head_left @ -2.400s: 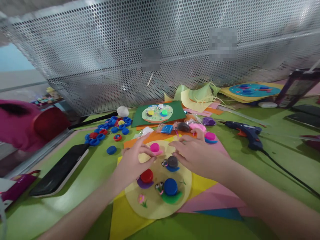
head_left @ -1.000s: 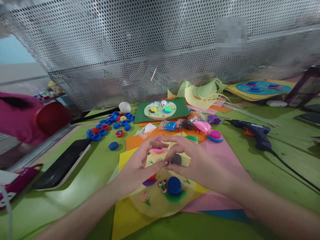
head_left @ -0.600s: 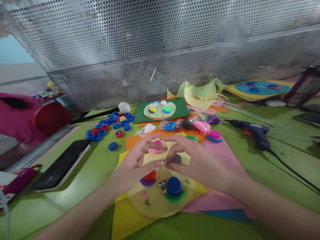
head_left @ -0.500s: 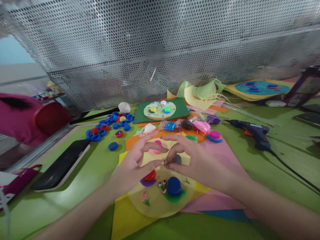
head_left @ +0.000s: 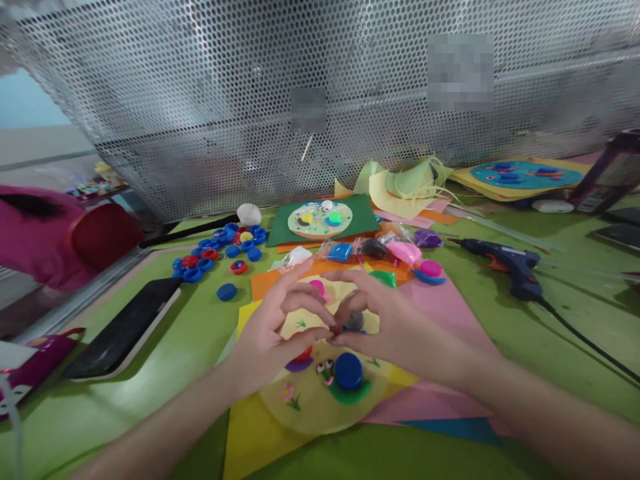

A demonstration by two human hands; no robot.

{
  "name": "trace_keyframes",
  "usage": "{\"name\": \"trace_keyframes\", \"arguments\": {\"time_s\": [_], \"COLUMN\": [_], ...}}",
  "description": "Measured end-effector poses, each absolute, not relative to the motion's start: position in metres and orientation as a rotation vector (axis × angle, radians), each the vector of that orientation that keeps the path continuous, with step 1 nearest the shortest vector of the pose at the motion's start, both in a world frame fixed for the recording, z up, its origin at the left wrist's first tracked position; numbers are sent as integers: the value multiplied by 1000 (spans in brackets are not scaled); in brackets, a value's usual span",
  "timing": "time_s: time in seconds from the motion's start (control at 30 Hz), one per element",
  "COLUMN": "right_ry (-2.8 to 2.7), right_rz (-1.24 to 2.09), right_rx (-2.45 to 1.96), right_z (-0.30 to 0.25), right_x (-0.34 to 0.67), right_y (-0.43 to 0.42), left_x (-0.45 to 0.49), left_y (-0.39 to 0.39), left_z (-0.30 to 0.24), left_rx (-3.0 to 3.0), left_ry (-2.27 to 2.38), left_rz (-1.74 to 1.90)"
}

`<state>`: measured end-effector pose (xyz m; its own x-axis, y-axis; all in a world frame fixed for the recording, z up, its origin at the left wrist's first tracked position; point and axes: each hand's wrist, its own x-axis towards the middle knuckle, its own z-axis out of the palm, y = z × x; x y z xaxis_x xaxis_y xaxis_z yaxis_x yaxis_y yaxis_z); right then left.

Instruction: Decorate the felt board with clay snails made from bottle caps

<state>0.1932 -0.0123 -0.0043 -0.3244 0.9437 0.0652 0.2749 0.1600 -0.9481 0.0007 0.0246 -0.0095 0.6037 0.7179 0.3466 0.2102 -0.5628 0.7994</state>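
Phone, with its black side up, lies toward the left of the green table, well apart from the papers, perhaps so that it does not disturb the hands. To the right of it, blue and red bottle caps are gathered in a loose group, which probably makes choosing easier, and one single blue cap lies nearer to the person.

Left hand is arched over a round cream card, its thumb and index finger curved until their tips come close together. The card lies flat on a yellow sheet, directly below both hands, where each can reach it equally. On it, a red cap is partly covered by the left hand, and a dark blue cap sits in front of the fingers.

Right hand mirrors the left, with its thumb and index finger nearly closed beside the left fingertips, as fine work would demand. Whether something tiny is held between them, one cannot tell.

Clay packets stand in a row behind, probably for easy reach. Farther right, a glue gun lies on its side, which seems to keep its cord off the card.
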Motion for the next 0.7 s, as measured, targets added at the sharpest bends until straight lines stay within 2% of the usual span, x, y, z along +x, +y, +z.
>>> {"name": "trace_keyframes", "arguments": {"time_s": [0.7], "right_ry": [-1738], "right_rz": [1263], "right_rx": [-1142], "right_z": [1], "right_x": [195], "right_y": [-11], "left_x": [1], "left_y": [26], "left_z": [-15], "left_rx": [1813], "left_ry": [565], "left_rz": [1043]}}
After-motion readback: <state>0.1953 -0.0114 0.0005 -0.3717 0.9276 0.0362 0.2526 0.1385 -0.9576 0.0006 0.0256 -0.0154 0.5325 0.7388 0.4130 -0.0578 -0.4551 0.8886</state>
